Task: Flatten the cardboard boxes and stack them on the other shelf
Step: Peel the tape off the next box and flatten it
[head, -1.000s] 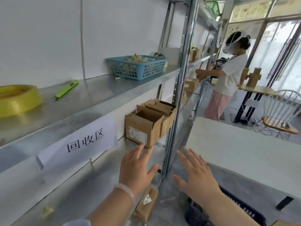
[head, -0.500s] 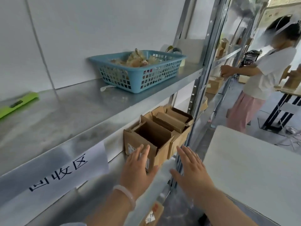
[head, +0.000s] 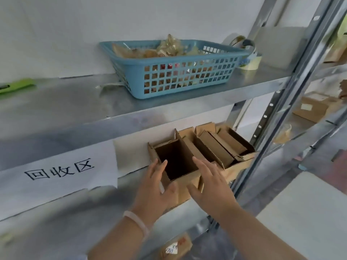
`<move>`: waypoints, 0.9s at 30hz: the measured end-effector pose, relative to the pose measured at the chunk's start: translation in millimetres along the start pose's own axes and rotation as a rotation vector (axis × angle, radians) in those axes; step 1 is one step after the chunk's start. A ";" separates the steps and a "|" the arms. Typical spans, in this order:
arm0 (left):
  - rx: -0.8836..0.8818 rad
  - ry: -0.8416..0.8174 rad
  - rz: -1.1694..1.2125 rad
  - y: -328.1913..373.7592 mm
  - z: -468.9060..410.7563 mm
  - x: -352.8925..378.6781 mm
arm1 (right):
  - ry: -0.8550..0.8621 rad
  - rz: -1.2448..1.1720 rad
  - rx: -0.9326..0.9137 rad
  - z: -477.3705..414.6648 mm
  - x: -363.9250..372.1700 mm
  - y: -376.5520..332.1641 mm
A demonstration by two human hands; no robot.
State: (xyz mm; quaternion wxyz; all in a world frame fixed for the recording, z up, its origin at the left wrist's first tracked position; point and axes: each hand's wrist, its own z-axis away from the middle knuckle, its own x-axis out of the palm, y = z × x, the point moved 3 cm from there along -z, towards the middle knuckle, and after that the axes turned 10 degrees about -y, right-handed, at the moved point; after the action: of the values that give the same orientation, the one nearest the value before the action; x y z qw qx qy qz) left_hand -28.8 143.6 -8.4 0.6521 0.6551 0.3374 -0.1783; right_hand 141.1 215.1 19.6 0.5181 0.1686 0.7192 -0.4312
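left hand (head: 155,188), right hand (head: 210,186), flanking open cardboard box (head: 176,160)

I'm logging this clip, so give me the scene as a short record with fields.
left hand: open, at open box's left side
right hand: open, at its right side
open box: upright on lower shelf, between hands
second box: behind right, holding cardboard pieces
upper shelf: blue basket, tape roll, green tool
label: paper sign on upper shelf's edge

Left hand (head: 155,186) and right hand (head: 212,186) flank 1 open box (head: 176,160) — fingers (head: 201,166) straight.
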 end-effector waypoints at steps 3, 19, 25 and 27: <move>-0.060 0.071 0.063 1.9 8.1 -7.0 | -0.050 -0.249 -0.062 -3.5 1.3 -2.5; -0.376 0.081 0.123 1.3 22.8 -59.7 | -0.487 -0.558 0.084 -28.4 49.5 -28.2; -0.523 0.073 0.135 -15.3 36.1 -67.8 | -0.416 -0.674 0.051 -32.5 56.8 -33.0; -0.452 0.107 0.239 -20.4 43.6 -68.4 | -0.420 -0.816 0.222 -34.2 60.5 -16.1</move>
State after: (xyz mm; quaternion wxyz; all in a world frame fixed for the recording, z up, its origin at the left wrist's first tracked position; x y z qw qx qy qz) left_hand -82.1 85.2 18.9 0.7796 0.5365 0.3229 0.0151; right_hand 84.9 220.7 -24.0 0.4193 -0.1645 0.5559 -0.6986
